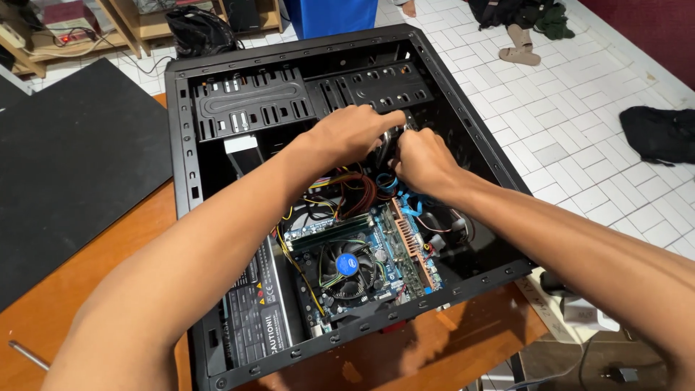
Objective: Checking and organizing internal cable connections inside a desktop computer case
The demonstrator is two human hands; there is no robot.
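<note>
- Open black computer case lies on its side on an orange-brown wooden table, side panel off, interior facing up.
- Left hand reaches in from the lower left, fingers curled over a bundle of cables near the drive bays; it looks clenched on the bundle, though the fingertips are hidden.
- Right hand comes in from the right, closed in a fist just beside the left, pinching something small at the same bundle; what exactly it grips I cannot tell.
- Both hands meet in the upper middle of the case, above the motherboard.
- Around them: red, yellow and black wires run under the left wrist; blue flat cables lie just below the right hand.
- Lower in the case: a round cooler fan with a blue centre, memory sticks just above it, and the grey power supply along the left wall.
- Perforated black drive cage plates fill the far end of the case.
- A flat black panel rests on the table to the left of the case; a thin metal rod lies near the table's lower left edge.
- Floor is white tile. Dark bags or clothing sit on it at right; a white power strip shows beyond the table's edge.
- Forearms cover much of the case's middle; the cable ends under the hands are out of sight.
</note>
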